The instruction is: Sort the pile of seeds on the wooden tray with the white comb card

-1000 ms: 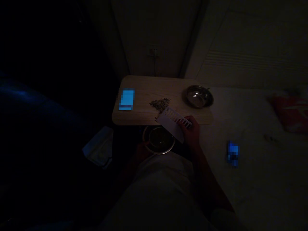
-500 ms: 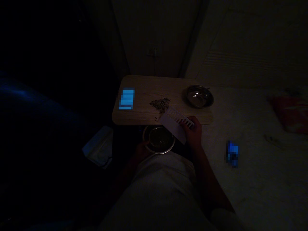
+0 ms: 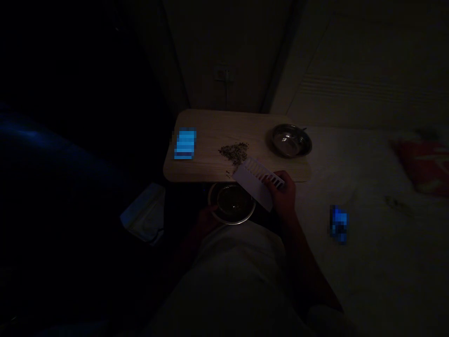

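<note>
In dim light, my left hand (image 3: 208,219) grips the rim of a metal bowl (image 3: 232,222) just below the table's near edge. What lies inside the bowl is too dark to name. My right hand (image 3: 283,194) is closed on a flat, pale plastic piece with a row of slots along one side (image 3: 254,185). Its far corner rests at or just over the tabletop, beside a heap of small dark and light grains or seeds (image 3: 235,152). A few stray bits lie between the heap and the table's edge.
On the wooden table (image 3: 206,121) stand a second metal bowl (image 3: 291,141) at the right, with a utensil handle showing, and a blurred bright screen (image 3: 185,143) at the left. A pale bin or bag (image 3: 145,214) is at lower left. A wall socket (image 3: 222,73) sits behind.
Almost nothing differs; the slotted plastic piece and my right hand have shifted very slightly to the right. The bowl and my left hand stay in place.
</note>
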Action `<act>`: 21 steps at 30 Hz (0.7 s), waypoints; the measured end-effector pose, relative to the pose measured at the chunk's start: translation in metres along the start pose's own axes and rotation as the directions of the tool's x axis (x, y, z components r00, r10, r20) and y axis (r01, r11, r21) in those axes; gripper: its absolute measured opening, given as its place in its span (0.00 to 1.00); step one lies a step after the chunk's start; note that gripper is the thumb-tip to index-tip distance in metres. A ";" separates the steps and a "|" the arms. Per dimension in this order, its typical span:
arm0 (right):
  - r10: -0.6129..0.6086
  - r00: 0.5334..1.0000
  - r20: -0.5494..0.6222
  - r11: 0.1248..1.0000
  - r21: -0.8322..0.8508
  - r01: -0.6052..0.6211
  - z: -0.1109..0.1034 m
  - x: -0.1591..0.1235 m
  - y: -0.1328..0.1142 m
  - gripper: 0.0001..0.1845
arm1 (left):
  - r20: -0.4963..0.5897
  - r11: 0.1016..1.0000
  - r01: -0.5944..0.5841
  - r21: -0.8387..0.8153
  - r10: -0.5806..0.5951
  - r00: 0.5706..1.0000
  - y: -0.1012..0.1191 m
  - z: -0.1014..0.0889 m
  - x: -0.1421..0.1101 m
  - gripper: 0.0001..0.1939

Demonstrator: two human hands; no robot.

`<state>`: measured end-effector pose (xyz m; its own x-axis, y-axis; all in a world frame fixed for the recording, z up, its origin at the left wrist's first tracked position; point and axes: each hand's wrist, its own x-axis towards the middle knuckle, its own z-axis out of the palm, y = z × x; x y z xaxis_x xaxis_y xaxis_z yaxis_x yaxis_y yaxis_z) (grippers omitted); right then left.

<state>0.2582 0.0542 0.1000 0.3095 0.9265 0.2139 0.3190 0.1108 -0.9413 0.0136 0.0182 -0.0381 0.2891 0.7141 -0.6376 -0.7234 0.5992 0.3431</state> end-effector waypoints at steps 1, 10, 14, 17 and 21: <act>0.002 1.000 -0.004 1.000 0.000 -0.002 -0.001 0.000 0.000 0.12 | -0.003 1.000 0.008 0.000 -0.008 1.000 0.001 0.001 -0.001 0.11; 0.027 0.999 -0.047 1.000 0.014 -0.027 -0.008 -0.002 0.001 0.12 | -0.042 1.000 -0.017 0.016 0.018 0.999 0.003 0.002 -0.002 0.12; 0.035 0.993 -0.109 0.997 0.068 -0.028 -0.009 -0.004 0.003 0.12 | -0.038 0.998 -0.055 0.023 0.056 0.998 0.001 0.005 -0.003 0.11; 0.026 0.994 -0.103 0.998 0.054 -0.021 -0.005 -0.007 0.001 0.12 | -0.056 0.998 -0.050 0.037 0.052 0.997 0.003 0.007 -0.006 0.13; 0.002 1.000 -0.029 1.000 0.005 -0.002 0.003 -0.012 -0.002 0.12 | -0.023 0.998 -0.042 0.040 0.042 0.999 0.005 0.009 -0.009 0.17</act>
<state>0.2510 0.0444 0.0986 0.3364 0.9158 0.2194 0.3136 0.1108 -0.9431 0.0133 0.0181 -0.0247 0.2438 0.7304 -0.6380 -0.7093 0.5829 0.3963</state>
